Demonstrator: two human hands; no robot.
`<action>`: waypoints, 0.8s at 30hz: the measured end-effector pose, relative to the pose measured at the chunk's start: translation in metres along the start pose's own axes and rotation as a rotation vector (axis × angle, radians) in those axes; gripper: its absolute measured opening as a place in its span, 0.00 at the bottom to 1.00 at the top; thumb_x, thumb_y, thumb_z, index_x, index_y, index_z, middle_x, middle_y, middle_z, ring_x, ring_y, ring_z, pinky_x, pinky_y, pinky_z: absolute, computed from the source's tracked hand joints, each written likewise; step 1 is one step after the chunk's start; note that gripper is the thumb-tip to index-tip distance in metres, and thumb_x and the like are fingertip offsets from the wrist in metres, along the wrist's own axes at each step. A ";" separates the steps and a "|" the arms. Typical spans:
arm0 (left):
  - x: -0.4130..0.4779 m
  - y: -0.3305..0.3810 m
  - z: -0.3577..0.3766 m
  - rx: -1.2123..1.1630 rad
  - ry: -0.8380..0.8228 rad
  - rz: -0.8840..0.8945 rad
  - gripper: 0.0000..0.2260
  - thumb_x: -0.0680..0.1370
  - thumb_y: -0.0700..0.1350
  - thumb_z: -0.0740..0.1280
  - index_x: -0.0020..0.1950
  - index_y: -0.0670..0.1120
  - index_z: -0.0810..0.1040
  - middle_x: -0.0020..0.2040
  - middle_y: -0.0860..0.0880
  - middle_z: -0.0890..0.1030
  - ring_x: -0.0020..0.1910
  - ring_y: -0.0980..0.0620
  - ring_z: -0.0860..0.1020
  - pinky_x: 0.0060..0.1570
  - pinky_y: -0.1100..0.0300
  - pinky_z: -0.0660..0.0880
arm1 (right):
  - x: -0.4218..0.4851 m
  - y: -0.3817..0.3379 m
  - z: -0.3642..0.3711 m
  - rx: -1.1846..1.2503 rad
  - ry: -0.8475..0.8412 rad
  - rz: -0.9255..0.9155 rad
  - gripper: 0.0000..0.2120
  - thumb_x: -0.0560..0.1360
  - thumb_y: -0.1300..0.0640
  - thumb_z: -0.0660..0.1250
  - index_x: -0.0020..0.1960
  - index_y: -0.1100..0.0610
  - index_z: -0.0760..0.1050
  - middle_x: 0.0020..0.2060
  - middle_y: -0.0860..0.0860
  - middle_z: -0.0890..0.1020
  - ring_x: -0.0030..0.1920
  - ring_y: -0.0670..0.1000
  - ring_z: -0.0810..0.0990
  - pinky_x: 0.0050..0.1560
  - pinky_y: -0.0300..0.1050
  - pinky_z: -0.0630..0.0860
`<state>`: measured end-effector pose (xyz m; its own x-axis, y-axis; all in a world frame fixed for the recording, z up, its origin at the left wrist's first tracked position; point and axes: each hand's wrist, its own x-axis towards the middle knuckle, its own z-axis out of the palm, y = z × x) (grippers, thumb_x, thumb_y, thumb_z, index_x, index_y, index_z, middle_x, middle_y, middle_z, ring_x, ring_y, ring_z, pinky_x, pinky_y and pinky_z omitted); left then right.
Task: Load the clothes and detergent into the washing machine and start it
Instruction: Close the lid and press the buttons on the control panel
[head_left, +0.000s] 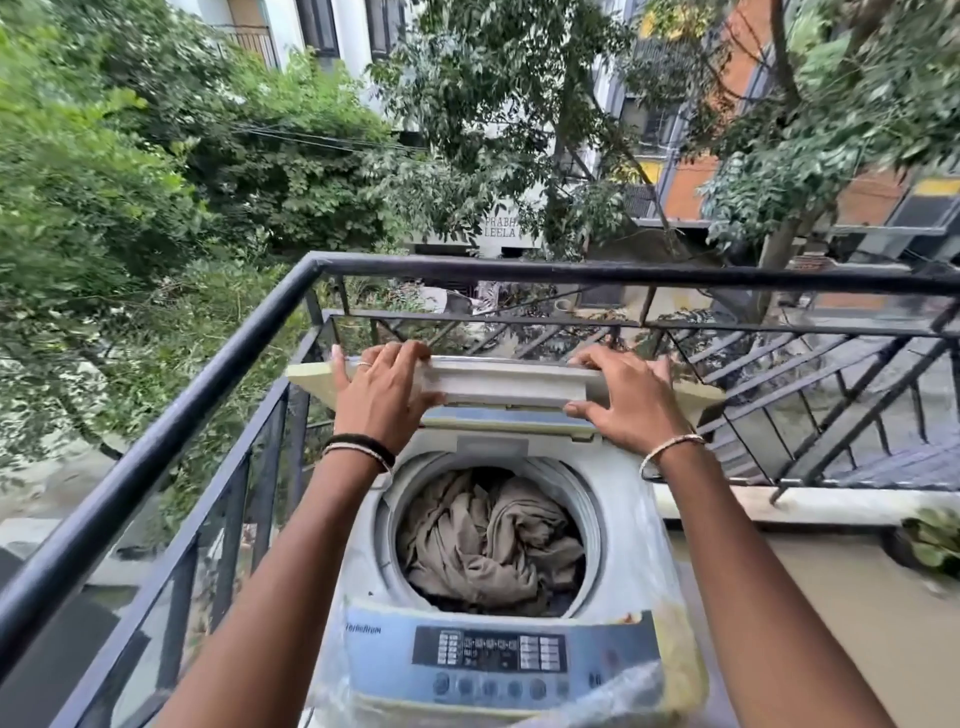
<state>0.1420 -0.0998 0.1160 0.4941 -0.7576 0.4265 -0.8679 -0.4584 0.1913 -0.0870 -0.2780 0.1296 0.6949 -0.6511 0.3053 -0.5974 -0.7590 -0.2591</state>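
A white top-loading washing machine (628, 525) stands on a balcony in front of me. Its folding lid (509, 382) is raised and folded at the back. My left hand (382, 395) grips the lid's left part, fingers curled over its top edge. My right hand (623, 400) grips the right part, thumb under the front edge. Crumpled beige clothes (488, 540) fill the open drum. The blue control panel (493, 660) with buttons and a display sits at the front. No detergent is in view.
A black metal railing (156, 441) runs close along the machine's left and behind it (675, 273). A potted plant (930, 535) sits on the ledge at right. Clear plastic wrap (597, 696) covers part of the panel. Trees and buildings lie beyond.
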 end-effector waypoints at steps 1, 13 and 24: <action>-0.012 -0.001 0.001 0.017 -0.011 0.011 0.21 0.72 0.63 0.67 0.60 0.56 0.71 0.59 0.53 0.77 0.62 0.46 0.75 0.70 0.35 0.55 | -0.012 -0.002 0.003 -0.008 -0.011 -0.010 0.23 0.68 0.42 0.72 0.60 0.43 0.70 0.58 0.43 0.80 0.60 0.51 0.76 0.59 0.52 0.63; -0.107 -0.012 0.031 -0.007 -0.355 0.089 0.16 0.70 0.55 0.72 0.55 0.57 0.75 0.62 0.55 0.74 0.65 0.49 0.71 0.70 0.36 0.55 | -0.125 -0.020 0.063 -0.183 -0.127 -0.035 0.21 0.62 0.61 0.67 0.51 0.44 0.70 0.54 0.42 0.75 0.56 0.50 0.73 0.49 0.47 0.61; -0.161 -0.014 0.080 0.070 -0.598 0.107 0.12 0.76 0.48 0.65 0.59 0.52 0.75 0.68 0.53 0.67 0.68 0.47 0.68 0.71 0.35 0.54 | -0.168 -0.018 0.128 -0.269 -0.385 -0.020 0.25 0.61 0.58 0.77 0.54 0.48 0.71 0.60 0.48 0.69 0.61 0.52 0.70 0.59 0.53 0.65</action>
<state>0.0789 -0.0087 -0.0257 0.3647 -0.9214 -0.1344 -0.9189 -0.3795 0.1075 -0.1414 -0.1551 -0.0339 0.7746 -0.6288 -0.0677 -0.6299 -0.7766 0.0060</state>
